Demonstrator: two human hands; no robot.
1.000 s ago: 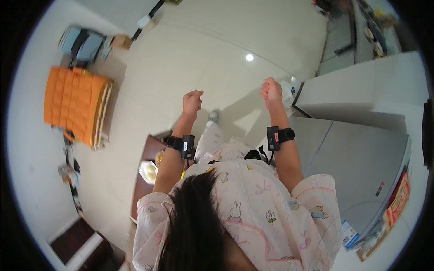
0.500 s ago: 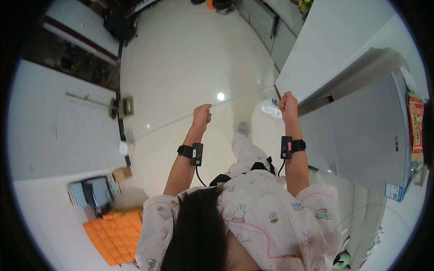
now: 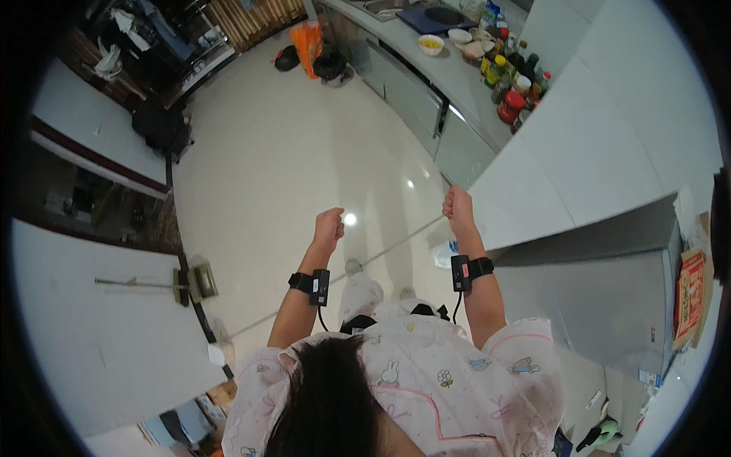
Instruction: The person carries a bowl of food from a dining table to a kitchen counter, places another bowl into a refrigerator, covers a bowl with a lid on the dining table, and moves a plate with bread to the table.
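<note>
My left hand [image 3: 329, 228] is held out in front of me over the pale tiled floor, its fingers curled into a fist with nothing visible in them. To the right, my right hand [image 3: 458, 209] is also balled up, and no object shows in it. Each forearm wears a black strap with a small box, the left box [image 3: 320, 288] and the right box [image 3: 461, 273], and a cable runs from each. A whitish plastic bag [image 3: 443, 254] lies beyond my right wrist, partly covered by the arm. Neither hand touches anything.
Ahead right runs a kitchen counter [image 3: 411, 57] with bottles, jars and a bowl of yellow food [image 3: 431, 45]. An orange bag [image 3: 307, 47] stands by the cabinets. A grey fridge [image 3: 594, 305] is at my right. Along the left wall are a broom or dustpan [image 3: 199, 283] and a black bag [image 3: 161, 128].
I have stepped forward, and the counter and orange bag show more fully ahead. The fridge and dustpan have slid back in view. Both hands stay closed in front of me.
</note>
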